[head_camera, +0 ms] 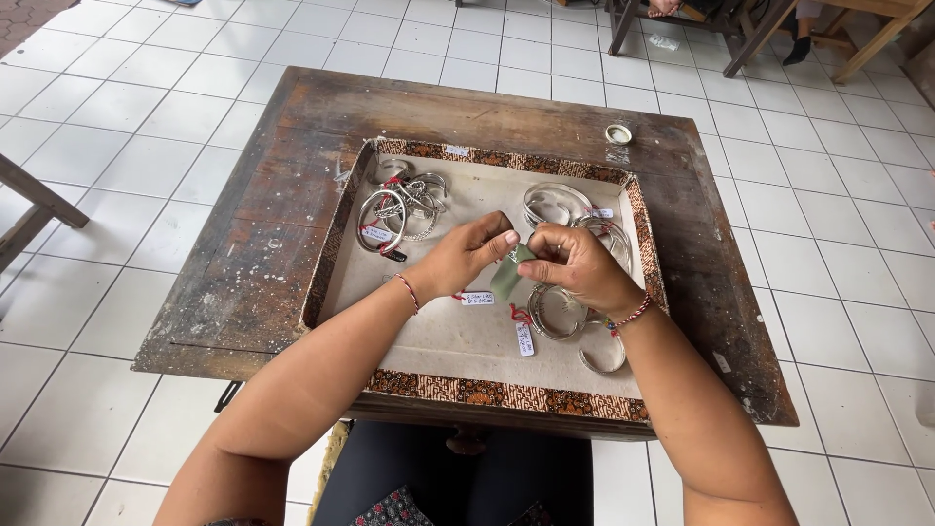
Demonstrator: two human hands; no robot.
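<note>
Head view, frame centre: left hand (466, 255) and right hand (575, 265) both pinch a green cloth (507, 278), perhaps rubbing a small hidden piece, above the tray (506, 396) of silver bangles (399, 209).

Bright even daylight, soft shadows, sharp focus, slight wide-angle edge distortion

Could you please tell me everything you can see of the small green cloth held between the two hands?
The green cloth is a small, soft-looking piece of dull grey-green fabric. It hangs crumpled and folded between the left hand and the right hand, pinched at its top by the fingers of both, with its lower end drooping free. It is held above the pale lining of the tray, not resting on it. What the fingers press inside it is hidden.
</note>
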